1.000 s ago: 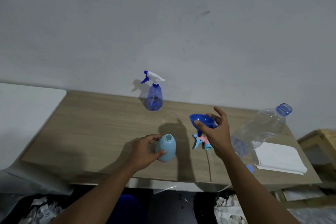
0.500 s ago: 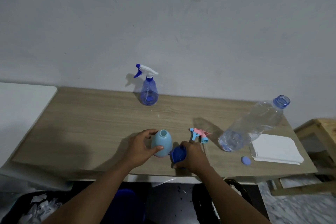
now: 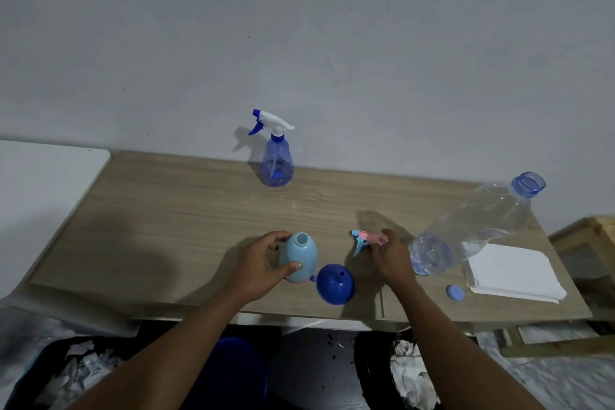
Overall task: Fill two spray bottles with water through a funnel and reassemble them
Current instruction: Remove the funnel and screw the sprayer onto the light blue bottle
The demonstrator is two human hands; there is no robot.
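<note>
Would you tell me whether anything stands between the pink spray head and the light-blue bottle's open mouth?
Nothing visible does: bare table lies between the spray head and the light-blue bottle; the funnel lies nearer the person, by its base.

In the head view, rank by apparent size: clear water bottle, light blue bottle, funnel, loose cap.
1. clear water bottle
2. light blue bottle and funnel, nearly alike
3. loose cap, smallest

Plain bare room: wooden table [image 3: 166,210] against blank grey wall [image 3: 299,43].
</note>
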